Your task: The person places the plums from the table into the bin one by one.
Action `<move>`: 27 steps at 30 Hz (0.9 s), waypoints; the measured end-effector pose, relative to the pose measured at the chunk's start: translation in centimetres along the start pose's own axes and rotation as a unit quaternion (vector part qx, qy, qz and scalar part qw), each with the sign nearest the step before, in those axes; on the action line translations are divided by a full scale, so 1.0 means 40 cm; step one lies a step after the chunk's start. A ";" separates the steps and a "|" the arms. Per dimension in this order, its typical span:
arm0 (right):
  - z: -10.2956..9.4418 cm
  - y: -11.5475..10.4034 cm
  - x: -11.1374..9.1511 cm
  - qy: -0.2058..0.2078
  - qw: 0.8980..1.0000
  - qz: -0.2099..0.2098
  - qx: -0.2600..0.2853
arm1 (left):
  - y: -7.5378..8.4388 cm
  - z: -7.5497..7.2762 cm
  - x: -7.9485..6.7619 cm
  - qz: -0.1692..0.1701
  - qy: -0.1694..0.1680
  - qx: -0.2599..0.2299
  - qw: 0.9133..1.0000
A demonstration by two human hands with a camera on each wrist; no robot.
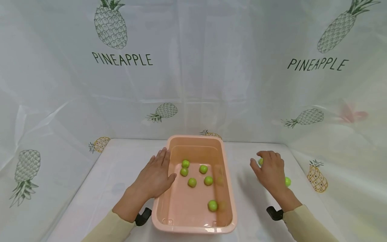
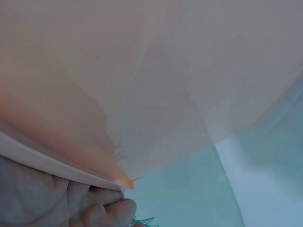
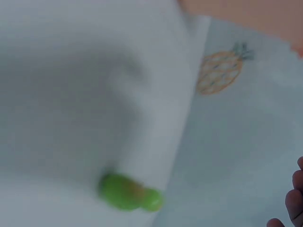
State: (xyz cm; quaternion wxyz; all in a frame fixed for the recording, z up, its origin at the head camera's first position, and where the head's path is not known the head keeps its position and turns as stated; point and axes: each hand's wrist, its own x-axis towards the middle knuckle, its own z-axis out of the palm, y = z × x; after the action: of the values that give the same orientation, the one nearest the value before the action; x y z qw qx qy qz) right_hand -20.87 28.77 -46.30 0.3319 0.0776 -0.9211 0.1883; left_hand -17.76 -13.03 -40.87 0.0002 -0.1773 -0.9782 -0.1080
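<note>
Right hand (image 1: 269, 171): thumb and fingers spread apart and loosely bent, nothing seen in its grasp; it hovered above the bench (image 1: 245, 188), its shadow falling to the side. Left hand (image 1: 154, 176): fingers straight, laid along the left rim of the peach tub (image 1: 193, 229), thumb reaching over the edge; the left wrist view showed the palm against the rim's outer side. Nearest the right hand, one green ball (image 1: 261, 162) showed in the gap between thumb and fingers, partly hidden; a second ball (image 1: 288, 182) lay just beside that hand's outer edge, also part covered. The right wrist view showed green shapes on the bench, too blurred to judge finely. Six more balls (image 1: 208, 180) sat apart or nearly touching on the tub floor. Judged handling: balls small, probably light and firm, smooth enough to slip and apt to roll if nudged; whether fruit or plastic could not be told. Best hold: thumb and fingertips at opposite sides of the widest part, light pressure, from above. Tub probably light, stiff plastic, best steadied by its rim. Beyond: pineapple-printed sheet (image 1: 199, 77).
</note>
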 end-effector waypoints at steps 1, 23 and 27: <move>-0.001 0.022 -0.014 -0.005 1.000 0.009 -0.006 | 0.000 0.000 0.001 0.000 0.000 0.000 1.000; 0.044 0.188 -0.177 -0.107 0.987 0.060 -0.101 | -0.001 -0.004 -0.001 -0.002 -0.004 -0.014 1.000; 0.052 0.196 -0.180 -0.110 0.987 0.050 -0.108 | 0.002 -0.003 -0.001 -0.003 -0.006 -0.018 1.000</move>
State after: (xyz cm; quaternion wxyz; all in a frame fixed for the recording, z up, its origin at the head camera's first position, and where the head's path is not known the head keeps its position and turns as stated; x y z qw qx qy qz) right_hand -18.66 35.27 -54.70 0.2255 0.0153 -0.9696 0.0940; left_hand -17.72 -13.00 -40.73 -0.0090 -0.1751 -0.9766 -0.1247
